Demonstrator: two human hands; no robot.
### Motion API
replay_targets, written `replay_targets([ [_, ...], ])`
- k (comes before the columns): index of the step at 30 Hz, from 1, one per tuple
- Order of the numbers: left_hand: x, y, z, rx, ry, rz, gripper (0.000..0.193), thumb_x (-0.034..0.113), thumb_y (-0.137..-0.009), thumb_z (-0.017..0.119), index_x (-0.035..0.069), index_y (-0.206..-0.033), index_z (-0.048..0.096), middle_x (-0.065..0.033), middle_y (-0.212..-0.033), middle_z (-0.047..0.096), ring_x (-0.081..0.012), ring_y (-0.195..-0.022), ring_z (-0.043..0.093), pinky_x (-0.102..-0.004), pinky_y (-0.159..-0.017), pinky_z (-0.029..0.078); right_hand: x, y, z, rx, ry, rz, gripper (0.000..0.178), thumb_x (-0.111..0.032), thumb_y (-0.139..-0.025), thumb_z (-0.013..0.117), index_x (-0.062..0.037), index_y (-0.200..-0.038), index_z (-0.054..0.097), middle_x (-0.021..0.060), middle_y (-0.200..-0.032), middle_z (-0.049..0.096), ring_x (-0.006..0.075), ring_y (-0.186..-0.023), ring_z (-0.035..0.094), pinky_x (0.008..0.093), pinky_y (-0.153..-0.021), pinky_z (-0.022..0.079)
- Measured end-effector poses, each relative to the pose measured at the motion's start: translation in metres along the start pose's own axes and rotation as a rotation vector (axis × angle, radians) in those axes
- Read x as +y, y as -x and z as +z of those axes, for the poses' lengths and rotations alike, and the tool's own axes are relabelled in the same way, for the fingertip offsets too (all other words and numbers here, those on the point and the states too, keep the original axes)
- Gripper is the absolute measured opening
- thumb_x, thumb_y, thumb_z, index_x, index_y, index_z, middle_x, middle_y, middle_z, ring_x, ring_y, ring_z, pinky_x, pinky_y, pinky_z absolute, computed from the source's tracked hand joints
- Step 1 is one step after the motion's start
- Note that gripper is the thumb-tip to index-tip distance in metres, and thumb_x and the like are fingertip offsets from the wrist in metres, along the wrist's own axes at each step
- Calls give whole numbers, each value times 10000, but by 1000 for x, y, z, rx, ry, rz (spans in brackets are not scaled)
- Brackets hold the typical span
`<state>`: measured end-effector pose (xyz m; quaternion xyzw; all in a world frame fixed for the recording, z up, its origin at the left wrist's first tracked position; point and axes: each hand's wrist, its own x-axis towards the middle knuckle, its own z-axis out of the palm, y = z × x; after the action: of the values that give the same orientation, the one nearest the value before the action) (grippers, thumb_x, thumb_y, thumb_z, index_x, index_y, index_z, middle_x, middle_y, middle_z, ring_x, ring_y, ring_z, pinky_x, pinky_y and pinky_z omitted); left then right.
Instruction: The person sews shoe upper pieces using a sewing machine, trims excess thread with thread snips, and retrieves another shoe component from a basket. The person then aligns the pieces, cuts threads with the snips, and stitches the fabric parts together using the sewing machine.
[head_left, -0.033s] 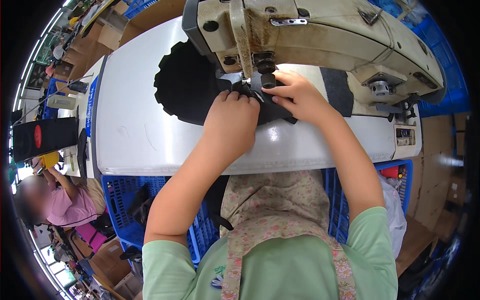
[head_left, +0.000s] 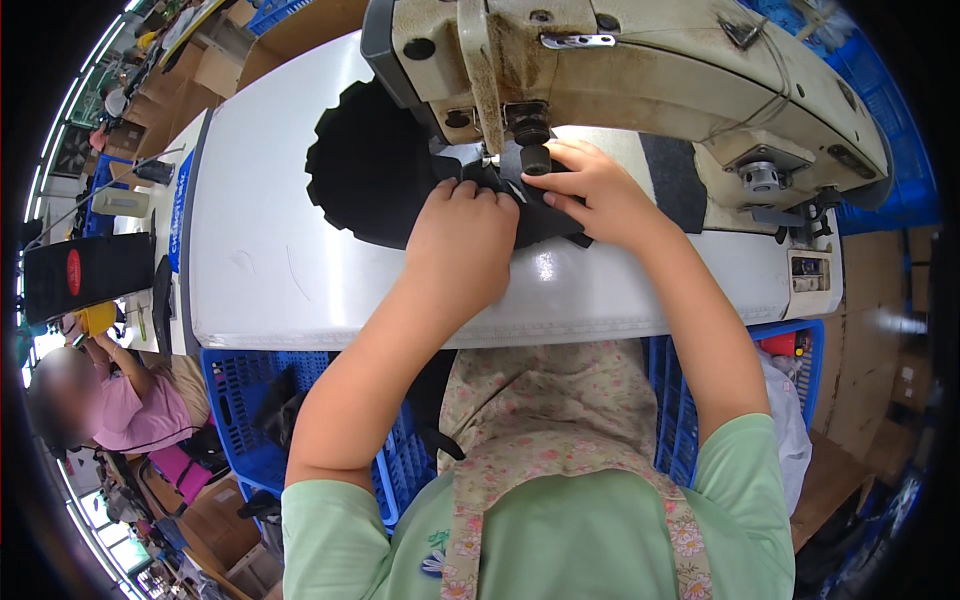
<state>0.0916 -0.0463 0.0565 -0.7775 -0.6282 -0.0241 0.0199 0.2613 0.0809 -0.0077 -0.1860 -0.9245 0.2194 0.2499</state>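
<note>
A black fabric piece (head_left: 365, 165) with a notched, scalloped edge lies on the white sewing table, partly under the head of a cream sewing machine (head_left: 640, 85). My left hand (head_left: 462, 235) presses on the cloth just in front of the needle area, its fingers curled down onto the fabric. To the right of the presser foot, my right hand (head_left: 597, 195) pinches the same fabric between thumb and fingers. A small light patch shows between the two hands. The needle tip is mostly hidden by machine parts and fingers.
Blue plastic crates (head_left: 245, 410) stand below the table's front edge, the left one holding dark material. Another dark cloth strip (head_left: 673, 185) lies under the machine arm. At far left a co-worker in a pink top (head_left: 150, 400) sits by another table. Cardboard covers the right side.
</note>
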Motion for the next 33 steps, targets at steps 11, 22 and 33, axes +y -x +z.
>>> replay_targets([
  [11, -7, -5, -3, -39, 29, -18, 190, 21, -642, 627, 32, -828, 595, -125, -889, 650, -299, -961, 612, -407, -921, 444, -2, 0, 9, 1, 61, -5, 270, -128, -868, 641, -151, -1132, 691, 128, -1286, 565, 329, -1216, 499, 401, -1024, 399],
  [22, -23, -12, -4, -99, 20, 0, 242, 7, -662, 603, 43, -901, 610, -120, -965, 659, -292, -1042, 593, -417, -956, 433, -12, -4, 16, 23, 116, 93, 288, -158, -862, 651, -180, -1146, 685, 121, -1288, 564, 302, -1221, 496, 398, -1008, 408],
  [33, -23, -14, -2, -99, -56, -35, 281, 12, -675, 622, 35, -955, 616, -112, -1028, 660, -272, -1072, 587, -394, -964, 425, -12, -10, 19, 2, 132, 171, 355, -77, -815, 662, -167, -1158, 671, 110, -1316, 551, 299, -1254, 472, 403, -1032, 391],
])
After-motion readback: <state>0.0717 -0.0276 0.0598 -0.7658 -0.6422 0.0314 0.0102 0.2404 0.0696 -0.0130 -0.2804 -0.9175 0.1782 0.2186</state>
